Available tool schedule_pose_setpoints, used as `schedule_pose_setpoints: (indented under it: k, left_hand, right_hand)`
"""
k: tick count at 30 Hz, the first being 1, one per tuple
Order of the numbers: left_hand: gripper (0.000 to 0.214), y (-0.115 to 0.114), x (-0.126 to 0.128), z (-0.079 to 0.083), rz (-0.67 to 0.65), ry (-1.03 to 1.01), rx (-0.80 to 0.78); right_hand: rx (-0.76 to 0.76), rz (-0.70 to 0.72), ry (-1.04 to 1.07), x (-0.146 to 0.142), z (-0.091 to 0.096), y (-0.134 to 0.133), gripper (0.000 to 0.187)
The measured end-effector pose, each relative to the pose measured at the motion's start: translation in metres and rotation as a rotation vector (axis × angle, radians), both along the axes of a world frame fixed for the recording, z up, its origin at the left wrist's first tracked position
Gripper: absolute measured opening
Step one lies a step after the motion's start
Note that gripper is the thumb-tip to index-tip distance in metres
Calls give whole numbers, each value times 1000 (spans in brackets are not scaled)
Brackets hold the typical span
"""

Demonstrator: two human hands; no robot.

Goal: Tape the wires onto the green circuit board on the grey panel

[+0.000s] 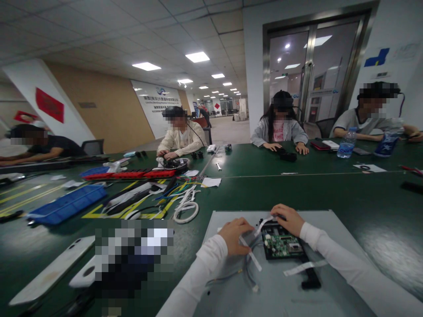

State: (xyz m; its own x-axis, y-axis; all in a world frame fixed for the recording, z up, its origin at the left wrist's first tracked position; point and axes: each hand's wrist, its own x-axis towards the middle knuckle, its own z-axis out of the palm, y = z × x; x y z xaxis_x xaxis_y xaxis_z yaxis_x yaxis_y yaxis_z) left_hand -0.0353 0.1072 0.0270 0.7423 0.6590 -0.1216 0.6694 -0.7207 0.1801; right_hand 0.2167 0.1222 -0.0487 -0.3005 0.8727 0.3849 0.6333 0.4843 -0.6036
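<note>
A green circuit board (284, 244) in a black frame with a black arm (309, 275) lies on a grey panel (228, 297) in front of me. My left hand (236, 236) is closed at the board's left side, its fingers curled on a white ribbon cable (260, 227). At the board's back edge, my right hand (288, 219) pinches the other end of that strip. Below the left hand run blue-grey wires (246, 270) with a small white connector. Another white flat strip (303, 267) lies across the black arm. The fingertips are partly hidden.
Left on the green table (330, 193) are a blue tray (68, 204), coiled white cable (186, 212), red strips (132, 175) and a white flat part (53, 268). A small wrench (218, 166) lies ahead. Several people sit around the table; bottles (346, 143) stand far right.
</note>
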Motion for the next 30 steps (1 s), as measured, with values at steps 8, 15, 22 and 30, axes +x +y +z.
schedule_pose_setpoints:
  k: [8,15,22,30]
  left_hand:
    - [65,-2,2,4,6,30,-18]
    - [64,-5,3,7,25,37,-9]
    - [64,-7,5,7,37,42,2]
    - [65,-7,6,8,47,42,-7]
  right_hand:
    - [2,0,-3,0,0,0,25]
    - [7,-2,-4,0,0,1,25]
    - [0,-3,-1,0,0,0,25]
    - [-12,-9,-2,0,1,-1,25]
